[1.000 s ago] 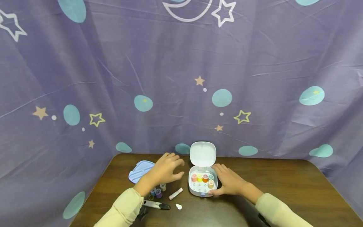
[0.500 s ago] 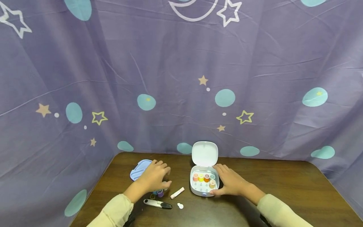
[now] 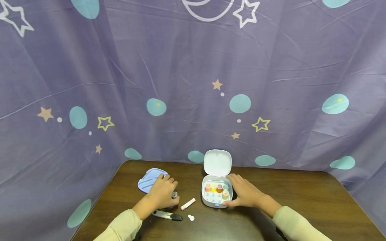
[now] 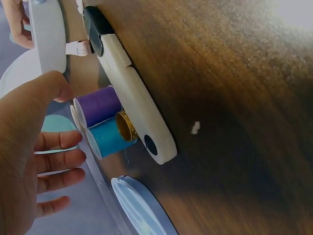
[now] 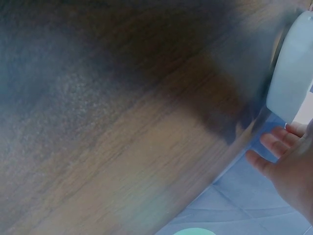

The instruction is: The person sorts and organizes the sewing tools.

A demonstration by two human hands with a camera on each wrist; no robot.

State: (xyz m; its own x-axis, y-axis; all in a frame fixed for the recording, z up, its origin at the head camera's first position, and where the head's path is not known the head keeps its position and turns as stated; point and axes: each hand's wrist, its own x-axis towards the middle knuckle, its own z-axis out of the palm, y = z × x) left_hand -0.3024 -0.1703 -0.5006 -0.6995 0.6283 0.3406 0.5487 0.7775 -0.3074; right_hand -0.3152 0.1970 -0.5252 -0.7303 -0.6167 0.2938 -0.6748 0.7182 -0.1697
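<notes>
My left hand [image 3: 161,192] is over the thread spools on the left, fingers and thumb apart. A pale spool [image 3: 175,194] shows between its fingers and thumb in the head view. In the left wrist view a purple spool [image 4: 98,105] and a blue spool [image 4: 110,139] lie just beyond the fingertips, with a gold dotted thimble [image 4: 126,126] against them. My right hand [image 3: 245,192] holds the right side of the white sewing box [image 3: 205,201], thumb at the front corner, fingers at the back. Pink, yellow, red, teal and beige spools stand inside, behind bare pegs.
The box's lid [image 3: 217,163] stands open at the back. A light-blue tray [image 3: 149,180] lies behind my left hand. Nearer are a white tool with a black end [image 3: 167,215], a small whitish stick [image 3: 188,204] and small white discs [image 3: 191,218]. A purple curtain hangs behind the table.
My left hand has moved away from the box, to the left and down over the loose spools. My right hand stays at the box. The head view has shifted slightly.
</notes>
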